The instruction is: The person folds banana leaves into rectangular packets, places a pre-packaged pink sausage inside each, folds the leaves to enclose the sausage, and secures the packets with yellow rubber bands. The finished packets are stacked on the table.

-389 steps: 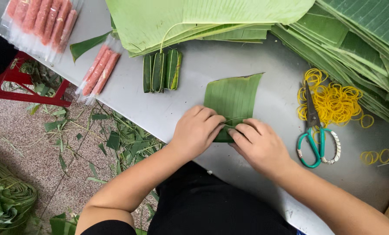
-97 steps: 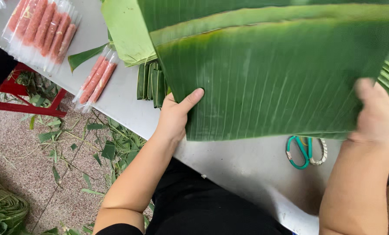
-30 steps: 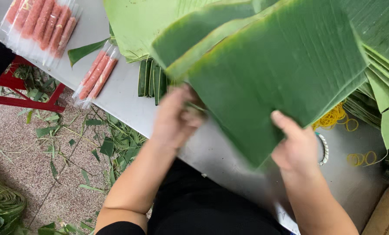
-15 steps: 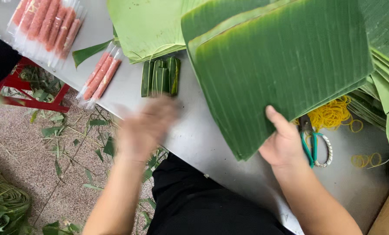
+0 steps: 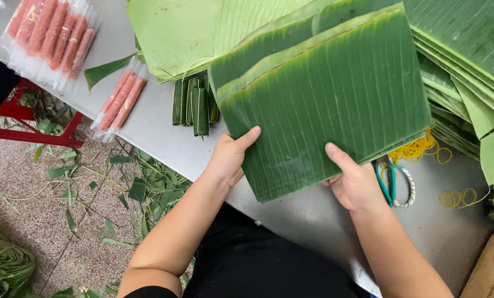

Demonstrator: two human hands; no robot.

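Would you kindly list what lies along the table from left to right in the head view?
Large sausage pack → small sausage pack → wrapped leaf bundles → left hand → right hand → scissors → loose yellow rubber bands.

Two hands [image 5: 230,157], four wrapped leaf rolls [image 5: 194,102].

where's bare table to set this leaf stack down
Bare steel lies along the near edge of the table, between the left hand and right hand under the leaf stack, and right of the scissors. The far side is crowded with leaf piles.
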